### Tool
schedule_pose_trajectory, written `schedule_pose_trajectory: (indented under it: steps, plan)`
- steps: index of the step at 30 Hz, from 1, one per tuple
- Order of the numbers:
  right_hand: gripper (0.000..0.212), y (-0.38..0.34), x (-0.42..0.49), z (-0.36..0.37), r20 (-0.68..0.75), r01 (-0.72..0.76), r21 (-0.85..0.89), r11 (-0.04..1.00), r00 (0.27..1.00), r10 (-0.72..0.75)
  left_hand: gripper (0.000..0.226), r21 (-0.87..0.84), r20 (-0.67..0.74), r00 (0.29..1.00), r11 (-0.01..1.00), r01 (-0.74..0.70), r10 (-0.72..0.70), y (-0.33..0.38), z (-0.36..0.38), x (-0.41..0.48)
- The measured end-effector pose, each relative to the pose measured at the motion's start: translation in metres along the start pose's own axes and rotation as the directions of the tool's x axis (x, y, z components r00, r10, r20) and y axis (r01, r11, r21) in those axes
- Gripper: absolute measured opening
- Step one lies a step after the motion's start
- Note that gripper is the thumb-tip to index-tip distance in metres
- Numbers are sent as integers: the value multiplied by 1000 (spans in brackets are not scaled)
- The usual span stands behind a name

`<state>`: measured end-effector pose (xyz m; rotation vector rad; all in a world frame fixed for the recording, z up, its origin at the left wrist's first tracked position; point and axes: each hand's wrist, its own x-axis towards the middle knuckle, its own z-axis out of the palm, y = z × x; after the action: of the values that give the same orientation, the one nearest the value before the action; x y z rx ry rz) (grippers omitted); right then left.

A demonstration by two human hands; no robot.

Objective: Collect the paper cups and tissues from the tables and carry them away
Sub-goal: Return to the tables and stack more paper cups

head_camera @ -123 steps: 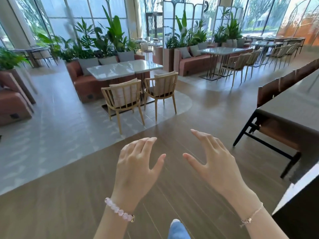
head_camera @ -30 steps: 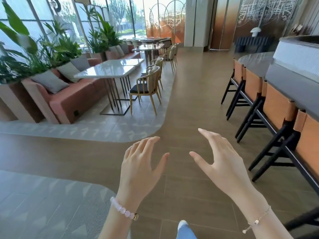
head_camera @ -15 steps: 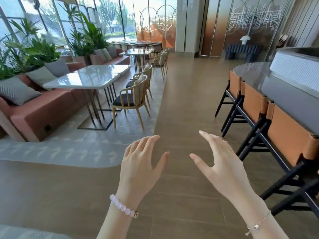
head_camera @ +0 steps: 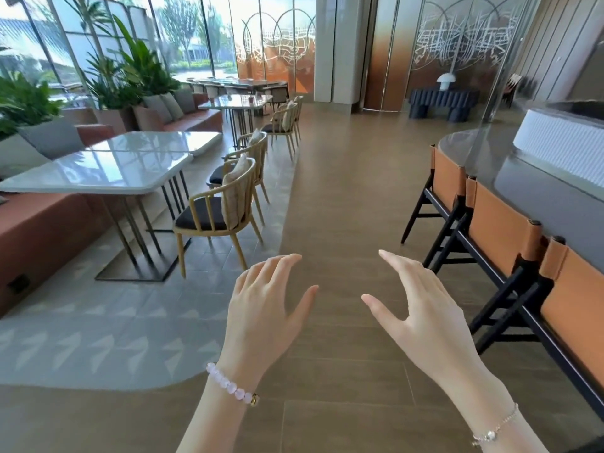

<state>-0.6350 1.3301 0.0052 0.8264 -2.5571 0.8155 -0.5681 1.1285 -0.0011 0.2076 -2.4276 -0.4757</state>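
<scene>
Paper cups and tissues: none can be made out on the near bench (head_camera: 98, 171) at centre left, and the far bench (head_camera: 235, 101) above it is too distant to check. Expect light, crushable cups: encircle the wall with mild pressure. Tissues are soft: pinch and gather. Left grip (head_camera: 261, 308) and right grip (head_camera: 425, 315) hover at lower centre, backs up, fingers extended, released, holding nothing.

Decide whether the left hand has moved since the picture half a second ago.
Yes. The left hand has gone forward along the aisle with the person, and is now closer to the nearest wooden chair. It sits at much the same spot in the view.
</scene>
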Motion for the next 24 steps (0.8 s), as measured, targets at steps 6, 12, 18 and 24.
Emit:
schedule_pose_trajectory:
  steps: [6,12,18,24]
  plan:
    - [63,40,137,43,-40,-50,-20,999,998,49,43,-16,22,998,998,-56,56,-47,67,136]
    - [64,87,245,84,-49,-79,-35,996,996,78,42,-41,31,996,996,-80,81,-77,132,241]
    - [63,153,361,135,-44,-80,-11,997,996,79,43,-40,61,997,998,-47,50,-111,216,345]
    - [63,229,494,179,-3,-65,21,998,998,65,42,-29,75,997,1000,0,2,-137,303,470]
